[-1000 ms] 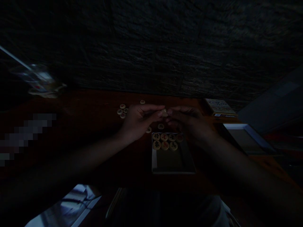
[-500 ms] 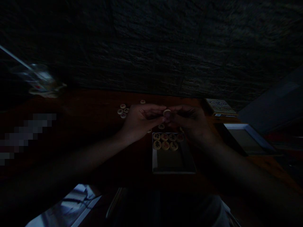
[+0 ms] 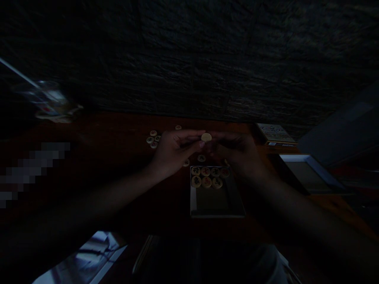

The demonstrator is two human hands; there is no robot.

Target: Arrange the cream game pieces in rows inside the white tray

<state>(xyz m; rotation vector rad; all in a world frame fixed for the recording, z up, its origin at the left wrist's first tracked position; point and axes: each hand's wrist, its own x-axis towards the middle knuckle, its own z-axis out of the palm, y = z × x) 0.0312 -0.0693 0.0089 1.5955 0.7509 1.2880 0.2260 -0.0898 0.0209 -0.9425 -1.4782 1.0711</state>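
A round wooden Chinese chess piece (image 3: 206, 137) is pinched between the fingertips of both hands, its plain, unmarked face towards me. My left hand (image 3: 174, 154) grips it from the left, and my right hand (image 3: 241, 152) closes on its right side. Just below my hands lies a shallow open box (image 3: 213, 201). At its far end, chess pieces (image 3: 207, 182) marked in red and black fill one row and most of a second. Between my wrists and the box a loose piece (image 3: 201, 158) lies on the table, with others partly hidden by my hands.
More loose pieces (image 3: 153, 139) lie in a cluster left of my left hand, on the dark wooden table (image 3: 118, 134). To the right are a printed box (image 3: 276, 134) and an open tray-like lid (image 3: 310, 173). A clear cup (image 3: 51, 98) with a straw stands far left, by the stone wall.
The chess piece has turned between my fingertips, from nearly edge-on to showing its blank face. Both hands stay in about the same place, and the pieces in the box have not moved.
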